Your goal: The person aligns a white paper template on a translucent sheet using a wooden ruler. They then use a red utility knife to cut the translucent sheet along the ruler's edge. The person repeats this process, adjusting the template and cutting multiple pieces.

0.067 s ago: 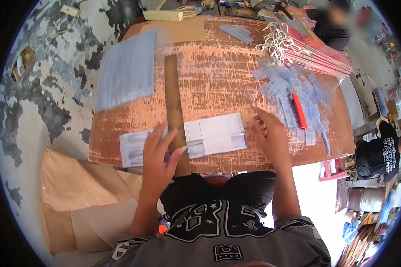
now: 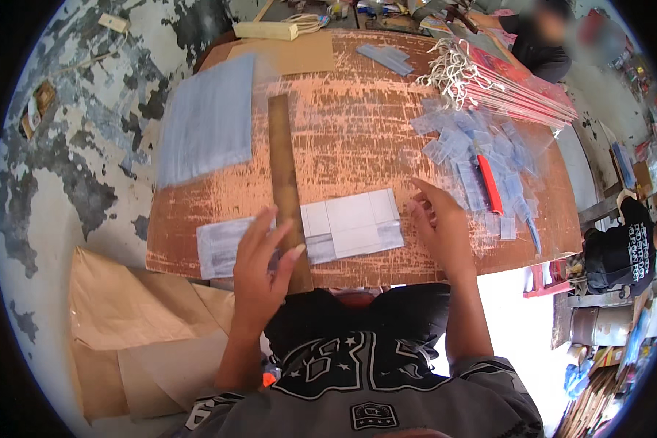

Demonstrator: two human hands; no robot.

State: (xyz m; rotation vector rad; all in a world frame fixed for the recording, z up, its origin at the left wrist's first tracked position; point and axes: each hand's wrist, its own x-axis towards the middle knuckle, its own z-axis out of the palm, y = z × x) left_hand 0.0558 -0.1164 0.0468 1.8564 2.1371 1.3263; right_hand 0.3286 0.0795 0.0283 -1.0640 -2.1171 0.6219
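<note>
A long brown flat strip [image 2: 283, 168], like a wooden ruler, lies across clear plastic film sheets [image 2: 223, 241] near the table's front edge. White paper pieces with ruled lines [image 2: 354, 219] rest on the film to the strip's right. My left hand [image 2: 259, 255] is beside and partly over the strip, fingers spread and thumb by its right edge; whether it presses on the strip I cannot tell. Right of the paper, my right hand [image 2: 443, 230] hovers by the table with loosely bent fingers apart, holding nothing. A red-handled cutter [image 2: 490, 184] lies farther right on small cut plastic pieces [image 2: 456, 142].
A large stack of film sheets [image 2: 206, 120] occupies the table's left side. White-corded red items [image 2: 515, 91] lie at the back right, film strips [image 2: 385, 58] at the back. A power strip [image 2: 266, 30] sits at the far edge. Another person [image 2: 544, 44] is beyond.
My left hand's fingers have shifted slightly toward the strip. The right hand, strip and paper look nearly the same.
</note>
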